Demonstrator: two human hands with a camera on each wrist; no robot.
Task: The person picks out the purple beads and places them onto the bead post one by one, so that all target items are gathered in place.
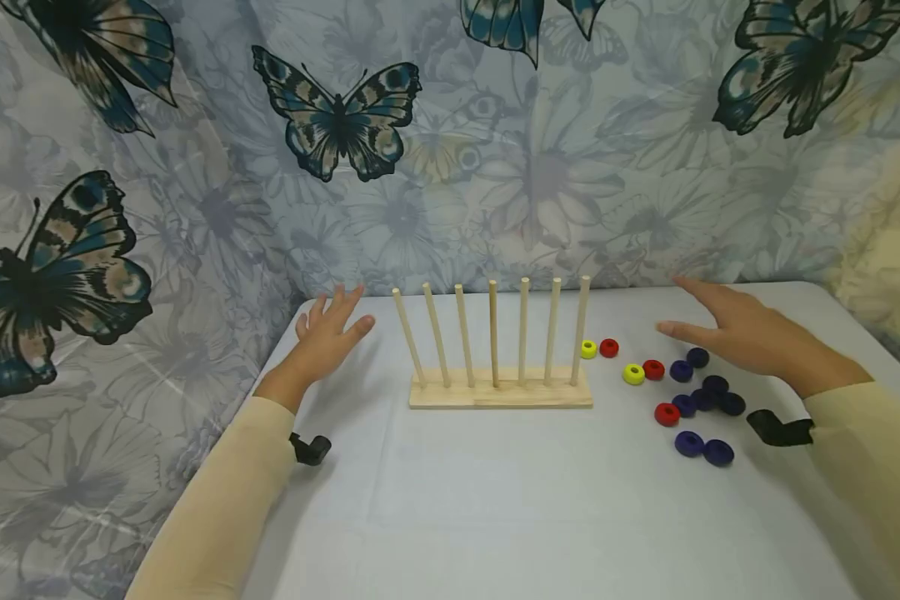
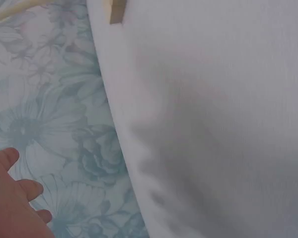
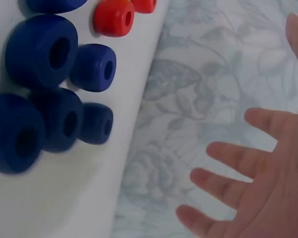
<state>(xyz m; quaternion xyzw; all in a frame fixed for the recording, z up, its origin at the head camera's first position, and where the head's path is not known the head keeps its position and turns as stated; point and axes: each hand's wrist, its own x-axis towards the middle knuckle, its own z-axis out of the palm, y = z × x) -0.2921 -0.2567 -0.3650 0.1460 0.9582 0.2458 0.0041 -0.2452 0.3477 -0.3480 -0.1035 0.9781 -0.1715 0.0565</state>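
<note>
A wooden peg rack (image 1: 501,398) with several upright dowels stands mid-table, its pegs bare. To its left my left hand (image 1: 322,346) hovers with spread fingers, holding nothing; part of it shows at the lower left of the left wrist view. My right hand (image 1: 757,333) is held over the right side of the table, its fingers extended and nothing in them. Below and beside it lie several dark blue beads (image 1: 715,385), three red beads (image 1: 653,370) and two yellow beads (image 1: 633,374). In the right wrist view, the blue beads (image 3: 39,52) show large, apart from the fingers.
A white cloth (image 1: 450,508) covers the table. Behind and to the left hangs a floral fabric backdrop (image 1: 540,167) printed with butterflies, close to the table's back edge. Black wrist-camera mounts (image 1: 780,429) stick out from both sleeves.
</note>
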